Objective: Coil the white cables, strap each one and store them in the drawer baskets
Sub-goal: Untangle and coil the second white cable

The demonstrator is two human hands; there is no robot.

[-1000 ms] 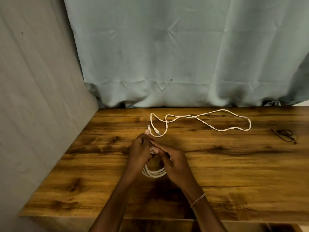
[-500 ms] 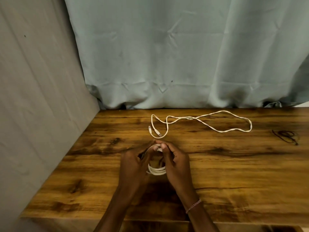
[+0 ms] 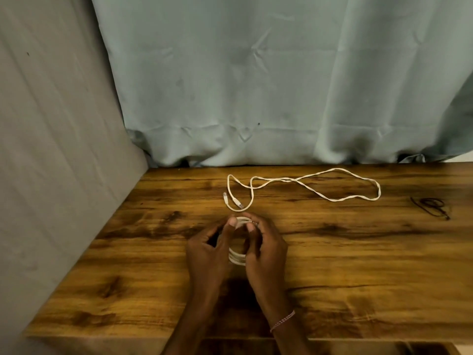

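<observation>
Looking down, head view: a person's two bare hands meet over a wooden counter (image 3: 358,265) set into a corner, a grey wall on the left and a pale green curtain (image 3: 256,85) hanging behind.
Coiled cable (image 3: 236,258): a small white ring of several loops, held upright between the hands, just above or on the counter; which, I cannot tell.
Left hand (image 3: 207,249): fingers curled around the left side of the coil, thumb tip pressed on its top.
Right hand (image 3: 266,249): closed around the right side, thumb pinching the top next to the other thumb; a thin bracelet (image 3: 282,321) sits on the wrist.
Why held so: both thumbs on top probably keep the loops from springing apart until a strap goes on.
Loose cable (image 3: 302,181): a second white cable lies uncoiled near the curtain, well beyond the hands, both plugs close together at its left end.
Dark item (image 3: 431,206): a thin black tangle at the far right, possibly the straps; too small to tell.
Containers: a dark opening (image 3: 332,349) shows below the counter's near edge, perhaps the drawer; no baskets or contents can be seen.
Progress: one cable coiled, not yet strapped; nothing visibly stored.
</observation>
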